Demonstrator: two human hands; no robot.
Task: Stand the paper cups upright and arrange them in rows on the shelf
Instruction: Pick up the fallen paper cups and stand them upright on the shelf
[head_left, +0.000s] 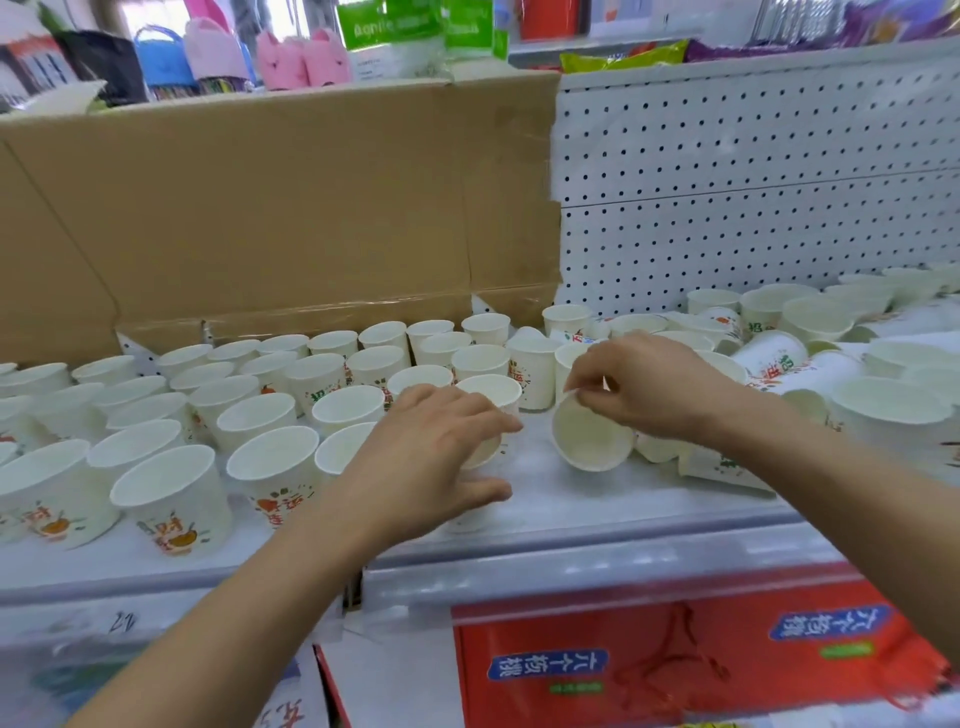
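Observation:
Several white paper cups with orange and green print stand upright in rows (270, 405) on the left half of the white shelf (571, 499). On the right half lies a loose heap of cups (810, 358), some tipped on their sides. My left hand (431, 462) curls around an upright cup (485, 452) at the right end of the rows, which it mostly hides. My right hand (644, 384) pinches the rim of a tilted cup (589, 441) whose mouth faces me, just above the shelf.
A brown cardboard sheet (291, 208) and a white pegboard (753, 171) back the shelf. Red boxes (675, 660) sit below the shelf's front edge. Bags and pink items stand behind the cardboard at the top.

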